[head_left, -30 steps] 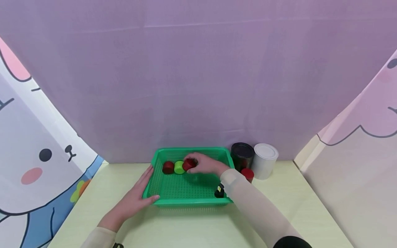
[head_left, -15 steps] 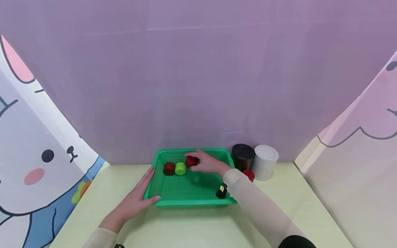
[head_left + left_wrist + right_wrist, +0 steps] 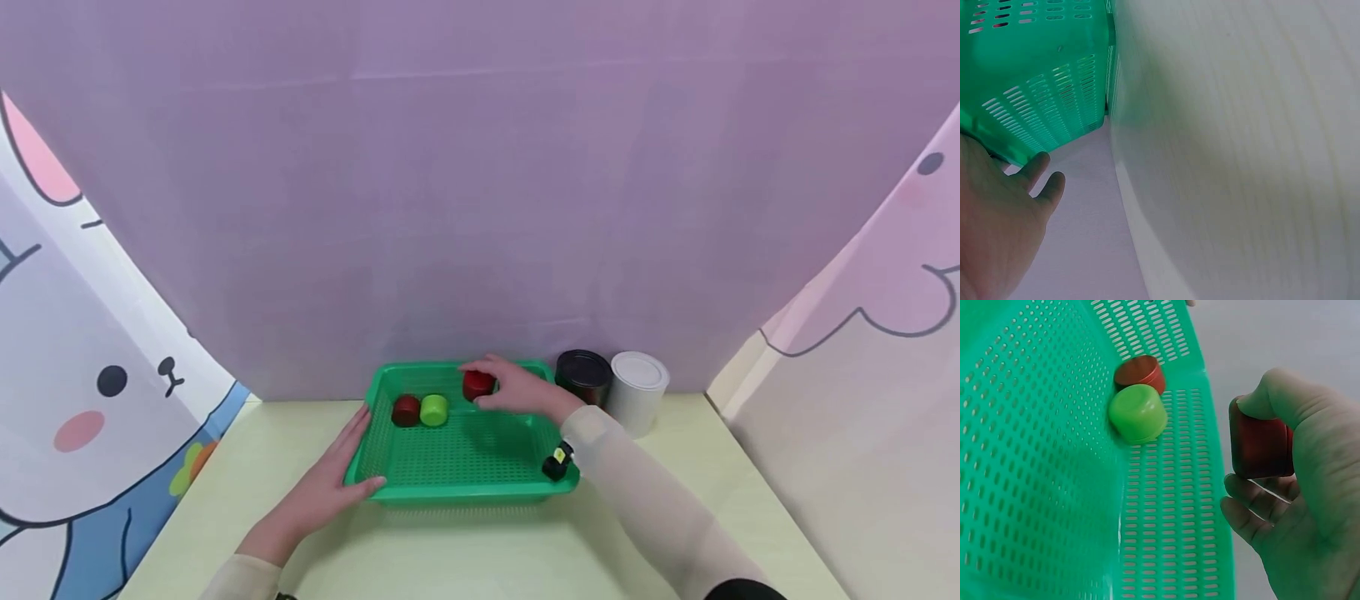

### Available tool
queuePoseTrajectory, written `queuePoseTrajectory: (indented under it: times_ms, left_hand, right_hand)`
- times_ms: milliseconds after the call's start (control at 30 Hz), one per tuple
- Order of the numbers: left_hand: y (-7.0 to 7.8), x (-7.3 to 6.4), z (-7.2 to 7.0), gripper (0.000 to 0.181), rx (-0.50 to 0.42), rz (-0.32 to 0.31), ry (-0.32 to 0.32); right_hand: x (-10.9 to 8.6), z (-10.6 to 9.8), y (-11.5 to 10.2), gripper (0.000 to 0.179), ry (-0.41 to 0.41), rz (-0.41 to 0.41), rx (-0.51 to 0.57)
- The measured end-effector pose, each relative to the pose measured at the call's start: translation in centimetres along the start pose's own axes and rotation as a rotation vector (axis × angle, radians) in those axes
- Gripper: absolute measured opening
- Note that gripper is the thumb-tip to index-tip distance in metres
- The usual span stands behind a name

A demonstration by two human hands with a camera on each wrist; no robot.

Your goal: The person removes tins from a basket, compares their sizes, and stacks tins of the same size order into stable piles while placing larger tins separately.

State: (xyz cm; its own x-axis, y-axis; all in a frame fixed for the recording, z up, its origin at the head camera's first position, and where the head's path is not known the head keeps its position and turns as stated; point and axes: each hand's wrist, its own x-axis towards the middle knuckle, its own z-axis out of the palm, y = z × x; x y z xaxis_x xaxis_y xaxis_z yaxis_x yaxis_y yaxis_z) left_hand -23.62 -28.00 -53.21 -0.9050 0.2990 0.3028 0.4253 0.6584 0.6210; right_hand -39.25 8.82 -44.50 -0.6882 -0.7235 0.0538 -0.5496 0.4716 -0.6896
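My right hand pinches a small red canister between thumb and fingers. In the right wrist view it is level with the rim of the green plastic basket, above its far side. Inside the basket, at the back left, a dark red canister and a lime green canister stand side by side. My left hand rests against the basket's left side with fingers straight, its thumb at the front left corner of the rim. The left wrist view shows two of its fingertips just below the perforated wall.
Right of the basket stand a black lidded can and a white lidded can, close to my right forearm. A purple cloth hangs right behind the basket. The pale wooden tabletop extends in front.
My right hand has carried the red canister right and toward the back, away from the lime green one. A red thing beside the cans is now hidden behind my forearm. The left hand stays put.
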Motion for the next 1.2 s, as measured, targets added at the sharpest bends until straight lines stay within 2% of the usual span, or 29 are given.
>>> queuePoseTrajectory:
  times_ms: [300, 633, 867, 1100, 1200]
  left_hand:
    - [0.3, -0.1, 0.0, 0.104, -0.009, 0.002, 0.0]
    - [0.0, 0.0, -0.1, 0.103, -0.01, 0.004, -0.002]
    - [0.0, -0.1, 0.0, 0.103, -0.012, 0.013, -0.002]
    - [-0.3, 0.0, 0.0, 0.104, -0.006, -0.005, -0.011]
    - [-0.3, 0.1, 0.0, 0.104, -0.013, -0.007, -0.015]
  right_hand:
    - [-2.3, -0.9, 0.0, 0.064, 0.054, -0.039, -0.02]
    - [-5.9, -1.8, 0.4, 0.063, 0.165, -0.066, -0.016]
    - [-9.0, -2.4, 0.6, 0.064, 0.238, -0.035, -0.038]
    - [-11.6, -3.2, 1.0, 0.064, 0.31, -0.059, -0.07]
    - [-12.7, -3.4, 1.6, 0.064, 0.34, -0.039, -0.08]
